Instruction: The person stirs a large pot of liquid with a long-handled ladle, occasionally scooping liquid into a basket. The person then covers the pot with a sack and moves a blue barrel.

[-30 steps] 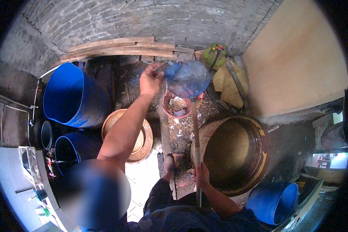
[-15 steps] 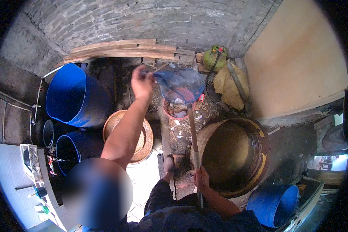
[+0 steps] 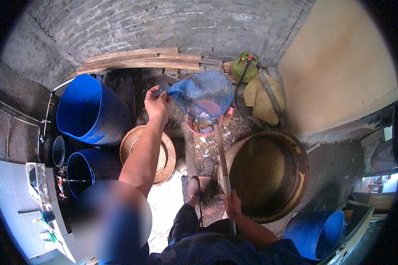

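Observation:
A long-handled scoop net with a blue mesh bag (image 3: 206, 90) hangs above a pink basket (image 3: 193, 126) that holds pale scraps. My right hand (image 3: 232, 204) is wrapped round the net's handle, low down beside my leg. The tail of the mesh is drawn out to the left. There my left hand (image 3: 157, 104) pinches its gathered end between thumb and fingers. To the right of the handle stands a big round vat (image 3: 303, 165) with dark brownish liquid. Under my left forearm lies a round woven tray (image 3: 127, 143), partly hidden.
Blue drums (image 3: 112, 117) stand at the left, and another blue barrel (image 3: 296, 229) is at the lower right. Wooden planks (image 3: 141, 60) lie along the brick wall. A green gas cylinder (image 3: 243, 68) with a black hose stands in the far corner, next to a flattened tan sack (image 3: 263, 104).
My left hand has shifted slightly left and toward me, stretching the mesh tail. The net's hoop has risen and opened more to view. My right hand keeps hold of the handle.

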A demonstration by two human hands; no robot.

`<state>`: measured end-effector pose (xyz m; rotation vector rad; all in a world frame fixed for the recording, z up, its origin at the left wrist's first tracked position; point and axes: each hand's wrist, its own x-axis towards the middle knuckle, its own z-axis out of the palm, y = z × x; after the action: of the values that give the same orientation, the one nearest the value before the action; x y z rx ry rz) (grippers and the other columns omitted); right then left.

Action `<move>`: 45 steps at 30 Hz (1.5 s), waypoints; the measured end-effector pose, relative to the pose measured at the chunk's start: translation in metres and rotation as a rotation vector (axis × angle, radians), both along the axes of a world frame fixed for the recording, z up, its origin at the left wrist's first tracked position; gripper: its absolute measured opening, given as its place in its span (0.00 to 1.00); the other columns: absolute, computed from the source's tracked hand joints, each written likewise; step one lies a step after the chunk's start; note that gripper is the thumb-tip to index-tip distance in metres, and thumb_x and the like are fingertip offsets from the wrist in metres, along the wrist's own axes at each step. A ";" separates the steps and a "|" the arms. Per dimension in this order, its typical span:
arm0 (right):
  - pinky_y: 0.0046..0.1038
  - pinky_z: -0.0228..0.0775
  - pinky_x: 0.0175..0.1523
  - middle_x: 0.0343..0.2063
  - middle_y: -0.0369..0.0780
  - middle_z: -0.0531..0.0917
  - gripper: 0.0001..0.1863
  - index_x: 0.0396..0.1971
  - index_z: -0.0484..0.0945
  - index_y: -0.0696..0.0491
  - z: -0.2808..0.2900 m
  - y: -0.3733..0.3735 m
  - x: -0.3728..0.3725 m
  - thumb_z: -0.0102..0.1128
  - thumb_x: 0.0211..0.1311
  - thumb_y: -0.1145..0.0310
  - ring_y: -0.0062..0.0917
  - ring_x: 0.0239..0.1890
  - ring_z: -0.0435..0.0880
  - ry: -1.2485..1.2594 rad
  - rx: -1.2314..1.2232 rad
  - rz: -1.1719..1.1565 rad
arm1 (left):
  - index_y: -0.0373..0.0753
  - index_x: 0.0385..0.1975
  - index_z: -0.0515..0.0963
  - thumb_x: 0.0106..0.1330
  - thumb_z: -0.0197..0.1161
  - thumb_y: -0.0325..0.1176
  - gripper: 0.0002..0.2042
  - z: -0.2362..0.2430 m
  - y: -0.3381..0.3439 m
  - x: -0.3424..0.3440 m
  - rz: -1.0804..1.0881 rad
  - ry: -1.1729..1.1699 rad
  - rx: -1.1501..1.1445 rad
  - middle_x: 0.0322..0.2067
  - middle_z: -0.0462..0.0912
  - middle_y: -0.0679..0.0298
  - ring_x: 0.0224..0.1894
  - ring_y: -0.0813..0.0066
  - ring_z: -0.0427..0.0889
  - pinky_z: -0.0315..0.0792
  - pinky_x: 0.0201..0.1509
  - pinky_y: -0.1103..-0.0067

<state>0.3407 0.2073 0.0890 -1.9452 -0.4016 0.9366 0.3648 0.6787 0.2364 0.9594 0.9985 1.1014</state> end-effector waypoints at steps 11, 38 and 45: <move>0.35 0.67 0.25 0.17 0.41 0.76 0.18 0.33 0.69 0.56 0.018 -0.021 0.009 0.44 0.70 0.54 0.30 0.19 0.78 -0.070 -0.122 0.091 | 0.37 0.50 0.69 0.60 0.59 0.16 0.18 0.014 -0.029 -0.033 0.012 0.075 0.133 0.29 0.77 0.60 0.24 0.75 0.77 0.73 0.26 0.80; 0.42 0.72 0.41 0.38 0.45 0.79 0.19 0.45 0.74 0.51 0.080 -0.276 0.036 0.66 0.53 0.66 0.44 0.40 0.77 -0.666 0.341 0.446 | 0.33 0.55 0.68 0.65 0.62 0.45 0.26 -0.053 -0.563 -0.117 -0.892 0.082 -0.635 0.48 0.76 0.56 0.51 0.66 0.75 0.71 0.55 0.68; 0.45 0.67 0.52 0.41 0.47 0.78 0.21 0.47 0.73 0.55 0.093 -0.269 0.041 0.60 0.58 0.57 0.47 0.44 0.76 -0.587 0.168 0.533 | 0.34 0.48 0.71 0.68 0.55 0.47 0.21 -0.073 -0.559 -0.169 -0.567 -0.001 -0.646 0.52 0.74 0.53 0.58 0.56 0.71 0.66 0.59 0.58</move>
<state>0.3819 -0.0618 0.1818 -1.9636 -1.3417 0.5956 0.1962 0.1192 0.1635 0.6396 0.9135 0.2692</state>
